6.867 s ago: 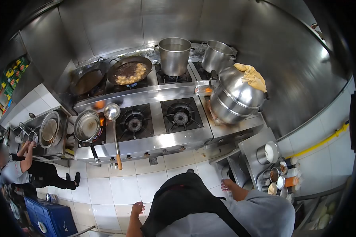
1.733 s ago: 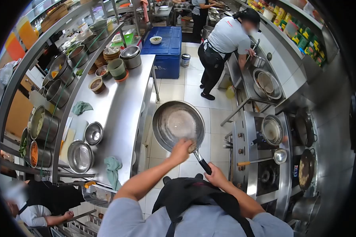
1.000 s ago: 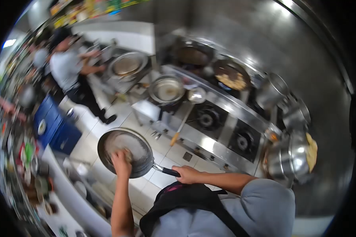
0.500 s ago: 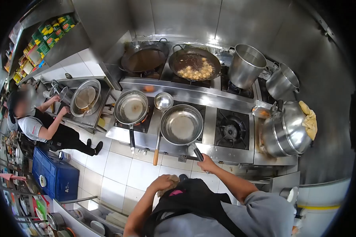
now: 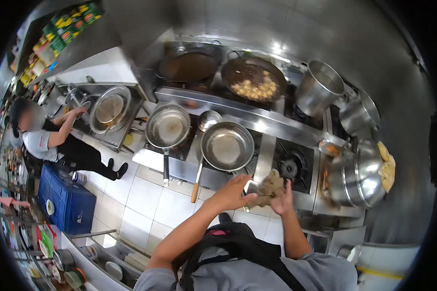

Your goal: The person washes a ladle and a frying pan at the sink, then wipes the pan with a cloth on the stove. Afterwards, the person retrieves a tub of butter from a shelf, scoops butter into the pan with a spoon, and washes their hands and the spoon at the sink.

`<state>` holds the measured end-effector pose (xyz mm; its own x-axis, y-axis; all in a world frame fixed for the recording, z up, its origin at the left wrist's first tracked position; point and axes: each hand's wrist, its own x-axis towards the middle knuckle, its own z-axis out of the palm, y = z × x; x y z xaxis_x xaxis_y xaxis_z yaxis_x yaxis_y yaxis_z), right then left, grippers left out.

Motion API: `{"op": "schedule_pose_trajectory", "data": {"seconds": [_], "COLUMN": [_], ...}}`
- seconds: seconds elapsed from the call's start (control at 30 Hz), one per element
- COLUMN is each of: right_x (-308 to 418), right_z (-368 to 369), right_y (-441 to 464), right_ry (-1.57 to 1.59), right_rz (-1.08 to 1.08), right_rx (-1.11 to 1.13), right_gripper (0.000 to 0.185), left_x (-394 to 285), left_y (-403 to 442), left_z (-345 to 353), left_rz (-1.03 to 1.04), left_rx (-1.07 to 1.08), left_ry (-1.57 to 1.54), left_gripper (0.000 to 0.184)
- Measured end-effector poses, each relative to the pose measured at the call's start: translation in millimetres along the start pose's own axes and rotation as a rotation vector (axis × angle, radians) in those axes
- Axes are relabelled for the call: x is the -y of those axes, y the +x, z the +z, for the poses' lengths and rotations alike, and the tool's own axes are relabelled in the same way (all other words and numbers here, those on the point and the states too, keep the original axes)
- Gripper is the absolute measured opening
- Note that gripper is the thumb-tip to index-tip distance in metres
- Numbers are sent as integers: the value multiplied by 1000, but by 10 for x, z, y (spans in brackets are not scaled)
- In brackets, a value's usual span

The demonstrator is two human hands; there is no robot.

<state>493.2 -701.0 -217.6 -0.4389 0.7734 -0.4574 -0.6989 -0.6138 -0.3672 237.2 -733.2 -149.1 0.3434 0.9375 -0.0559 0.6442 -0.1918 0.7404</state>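
My left hand [image 5: 232, 195] is open, fingers stretched out over the stove's front edge, beside the near side of a steel frying pan [image 5: 227, 145]. The pan's handle is hidden behind this hand. A crumpled brown cloth [image 5: 271, 185] lies between my hands, against my right hand [image 5: 282, 201], whose fingers are partly hidden by it. Left of the pan, a steel ladle [image 5: 209, 121] with a wooden handle rests on the stove. A second frying pan [image 5: 168, 127] with a black handle stands further left.
Behind are a wok [image 5: 184, 67] of dark liquid and another wok [image 5: 254, 72] with pale pieces frying. Tall pots [image 5: 320, 87] stand at the back right. A bare burner [image 5: 290, 168] and a large steel pot [image 5: 357, 174] are rightward. A co-worker [image 5: 43, 138] stands left near a blue bin [image 5: 65, 201].
My right hand has let go of the pan handle and now meets the cloth. My left hand has brought the cloth up and right, and its fingers have opened. The view has shifted slightly.
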Motion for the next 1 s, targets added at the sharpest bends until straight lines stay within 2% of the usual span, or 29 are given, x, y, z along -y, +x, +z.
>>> {"op": "schedule_pose_trajectory", "data": {"seconds": [0.1, 0.13, 0.23, 0.27, 0.33, 0.4, 0.43, 0.47, 0.5, 0.53, 0.57, 0.6, 0.63, 0.7, 0.73, 0.77, 0.83, 0.87, 0.9, 1.0], "right_x": [220, 198, -62, -192, -448, -687, -811, -949, -1219, -1487, -1992, -2395, -2671, -3115, -3285, -3434, -3540, -3562, -3624, -3617], "right_z": [-917, -779, -1385, -1266, -994, -517, -318, -160, -56, 40, 118, 256, 355, -106, -77, -53, -372, -295, -133, -241], "right_y": [283, 326, 893, 894, 931, 1138, 1172, 1151, 1149, 1151, 1208, 1184, 1225, 1737, 1838, 1896, 2295, 2234, 2261, 2472], "right_ry": [-411, -559, -1142, -1724, -2301, -2178, -2118, -2055, -1839, -1623, -1239, -1180, -1110, -1036, -986, -929, -951, -994, -1036, -1105], "right_rz": [-147, -165, -314, -439, -602, -507, -444, -376, -191, -19, 247, 397, 540, 574, 423, 274, 152, 109, 63, 30], "right_rx": [-127, -350, -301, -445, -584, -374, -280, -196, -162, -168, -211, -318, -424, -432, -437, -448, -378, -409, -423, -468], "right_gripper": [36, 34, 38, 38, 37, 42, 45, 49, 52, 56, 60, 61, 62, 87, 69, 51, 43, 39, 34, 29], "left_x": [496, 827, 1715, 1927, 2449, 2940, 2858, 3190, 3226, 3269, 3286, 3328, 3324, 3103, 2996, 2856, 2596, 2560, 2599, 2572], "left_y": [-602, -880, -1897, -2253, -3037, -3916, -4275, -4784, -5242, -5611, -5926, -6197, -6494, -7106, -7267, -7371, -7561, -7578, -7533, -7391], "left_z": [-214, -163, 106, 182, 471, 881, 885, 1326, 1553, 1704, 1815, 1905, 2038, 2348, 2412, 2349, 2170, 2051, 1905, 1631], "left_rz": [-85, -151, -364, -483, -740, -1033, -1137, -1170, -1172, -1173, -1315, -1440, -1431, -1618, -1676, -1671, -1625, -1621, -1608, -1591], "left_rx": [-54, -40, -122, -121, -36, -5, -6, -99, -98, -103, 95, 298, 291, -186, -433, -418, -443, -404, -414, -535], "left_ry": [-168, -249, -144, -127, 22, 1, -50, -39, -45, -51, -196, -342, -344, -784, -1006, -1008, -857, -837, -852, -936], "left_gripper": [63, 59, 52, 49, 50, 51, 48, 46, 45, 44, 41, 38, 38, 32, 28, 28, 29, 29, 30, 32]}}
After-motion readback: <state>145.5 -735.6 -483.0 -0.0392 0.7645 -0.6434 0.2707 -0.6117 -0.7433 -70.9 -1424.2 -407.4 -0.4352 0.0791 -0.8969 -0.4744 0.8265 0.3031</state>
